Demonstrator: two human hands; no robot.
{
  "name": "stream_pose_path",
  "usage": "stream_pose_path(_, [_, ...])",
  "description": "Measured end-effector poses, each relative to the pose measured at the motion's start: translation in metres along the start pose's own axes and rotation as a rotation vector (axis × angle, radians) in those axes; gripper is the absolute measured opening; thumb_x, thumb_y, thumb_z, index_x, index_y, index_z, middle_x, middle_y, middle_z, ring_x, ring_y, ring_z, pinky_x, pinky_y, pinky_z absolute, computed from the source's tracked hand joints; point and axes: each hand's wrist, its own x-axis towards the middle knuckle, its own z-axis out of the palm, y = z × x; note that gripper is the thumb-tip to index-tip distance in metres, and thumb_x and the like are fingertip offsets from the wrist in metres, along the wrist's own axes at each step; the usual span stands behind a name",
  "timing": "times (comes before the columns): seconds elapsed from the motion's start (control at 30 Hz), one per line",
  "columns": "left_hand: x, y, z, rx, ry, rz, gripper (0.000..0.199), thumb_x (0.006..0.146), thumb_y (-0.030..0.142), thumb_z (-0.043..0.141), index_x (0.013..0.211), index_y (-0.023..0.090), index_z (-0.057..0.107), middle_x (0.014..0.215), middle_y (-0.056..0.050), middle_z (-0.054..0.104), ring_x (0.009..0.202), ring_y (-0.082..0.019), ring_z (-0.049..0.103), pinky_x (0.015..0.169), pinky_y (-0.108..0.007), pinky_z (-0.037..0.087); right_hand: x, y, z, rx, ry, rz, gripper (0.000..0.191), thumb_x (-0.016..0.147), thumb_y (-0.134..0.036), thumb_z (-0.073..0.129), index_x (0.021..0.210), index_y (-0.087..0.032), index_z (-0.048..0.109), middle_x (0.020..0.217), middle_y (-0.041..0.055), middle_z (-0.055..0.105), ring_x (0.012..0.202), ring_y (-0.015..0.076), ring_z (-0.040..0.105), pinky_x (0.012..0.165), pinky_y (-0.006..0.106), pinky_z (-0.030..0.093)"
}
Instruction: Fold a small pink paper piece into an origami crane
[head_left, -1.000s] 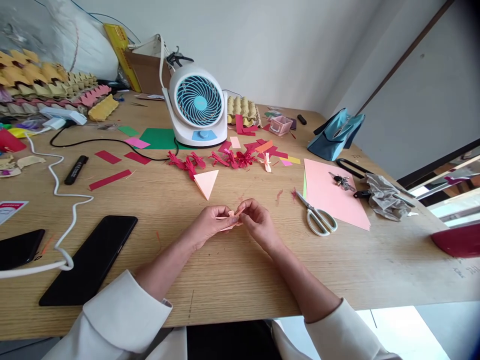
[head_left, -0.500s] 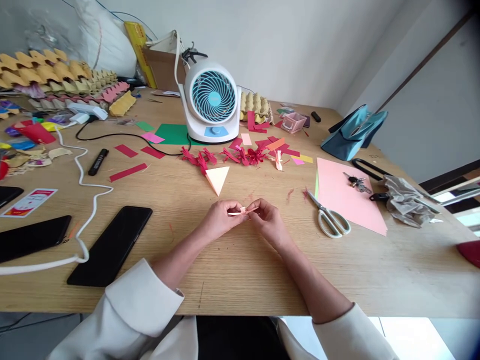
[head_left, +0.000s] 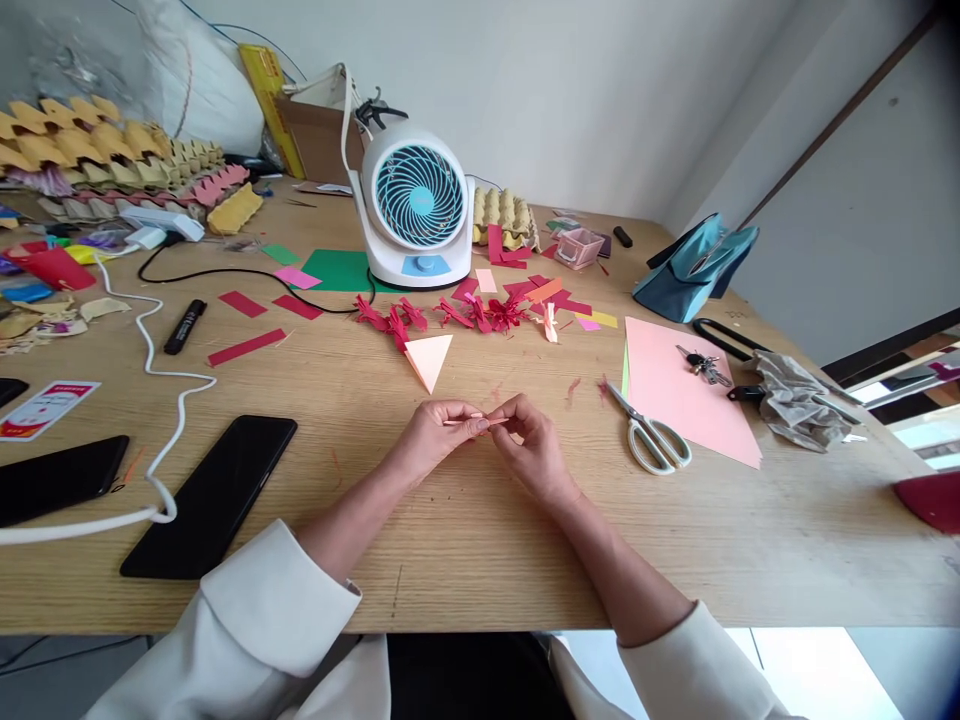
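Note:
Between my fingertips is a small strip of pale pink paper (head_left: 495, 421), mostly hidden by the fingers. My left hand (head_left: 439, 435) pinches one end, thumb toward me. My right hand (head_left: 531, 445) pinches the other end, and the two hands nearly touch. Just beyond them lies a folded pale pink paper triangle (head_left: 429, 360). Behind it, a row of crumpled red paper pieces (head_left: 480, 312) stretches across the table, with a pale twisted paper piece (head_left: 550, 323) at its right end. White-handled scissors (head_left: 654, 440) rest to the right of my right hand, blades pointing away.
A white fan (head_left: 420, 205) stands at the back. Pink sheets (head_left: 675, 390) with keys (head_left: 705, 367) lie on the right, near a blue bag (head_left: 697, 268). On the left are a black phone (head_left: 214, 495), a white cable (head_left: 187, 400), a marker (head_left: 185, 327) and egg cartons (head_left: 90, 150).
My left fingers have closed further over the strip, so less of it shows. The whole view has shifted slightly; the things on the table stay put.

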Motion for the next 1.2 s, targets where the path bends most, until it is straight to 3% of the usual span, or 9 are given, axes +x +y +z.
stream_pose_path(0.37, [-0.001, 0.006, -0.005, 0.190, 0.009, 0.142, 0.036, 0.074, 0.048, 0.075, 0.085, 0.013, 0.078, 0.075, -0.005, 0.073, 0.067, -0.014, 0.061, 0.063, -0.024, 0.048, 0.000, -0.006, -0.007, 0.055, -0.062, -0.036, 0.014, 0.091, -0.033, 0.059, 0.088, -0.021, 0.066, 0.087, 0.0044, 0.063, 0.078, 0.0163, 0.061, 0.075, 0.031, 0.051])
stream_pose_path(0.5, [-0.001, 0.007, -0.006, 0.256, -0.003, 0.213, 0.031, 0.078, 0.042, 0.072, 0.085, 0.013, 0.078, 0.083, -0.006, 0.077, 0.073, -0.017, 0.067, 0.066, -0.024, 0.051, -0.001, -0.005, -0.006, 0.051, -0.078, -0.045, 0.012, 0.092, -0.030, 0.057, 0.090, -0.021, 0.064, 0.086, 0.0039, 0.062, 0.077, 0.0154, 0.059, 0.073, 0.030, 0.049])
stream_pose_path(0.7, [-0.004, 0.009, -0.007, 0.447, 0.084, 0.510, 0.019, 0.084, 0.032, 0.069, 0.090, 0.016, 0.078, 0.089, -0.006, 0.078, 0.080, -0.018, 0.073, 0.072, -0.024, 0.056, 0.000, -0.001, -0.005, 0.098, -0.016, 0.042, 0.016, 0.087, -0.034, 0.064, 0.082, -0.020, 0.058, 0.074, -0.0001, 0.056, 0.066, 0.0121, 0.050, 0.063, 0.026, 0.041])
stream_pose_path(0.87, [-0.004, 0.011, -0.011, 0.672, 0.128, 0.789, 0.012, 0.087, 0.024, 0.067, 0.090, 0.018, 0.076, 0.086, -0.005, 0.078, 0.075, -0.015, 0.072, 0.070, -0.024, 0.055, 0.004, -0.005, -0.011, 0.198, -0.113, 0.121, 0.019, 0.084, -0.038, 0.065, 0.081, -0.019, 0.063, 0.076, 0.0008, 0.057, 0.069, 0.0134, 0.048, 0.066, 0.027, 0.038])
stream_pose_path(1.07, [-0.004, 0.012, -0.015, 0.797, 0.123, 0.931, 0.012, 0.089, 0.019, 0.064, 0.094, 0.018, 0.074, 0.089, -0.005, 0.077, 0.080, -0.015, 0.070, 0.073, -0.025, 0.055, 0.007, -0.009, -0.019, 0.304, -0.178, 0.249, 0.031, 0.090, -0.042, 0.053, 0.073, -0.019, 0.064, 0.076, 0.0010, 0.056, 0.073, 0.0140, 0.045, 0.073, 0.028, 0.035])
stream_pose_path(1.2, [-0.003, 0.013, -0.015, 0.863, 0.072, 0.970, 0.013, 0.090, 0.016, 0.061, 0.094, 0.017, 0.073, 0.089, -0.005, 0.076, 0.083, -0.015, 0.069, 0.076, -0.027, 0.054, 0.007, -0.008, -0.017, 0.302, -0.159, 0.316, 0.031, 0.080, -0.049, 0.065, 0.073, -0.019, 0.065, 0.067, -0.0013, 0.051, 0.067, 0.0133, 0.042, 0.069, 0.027, 0.033])
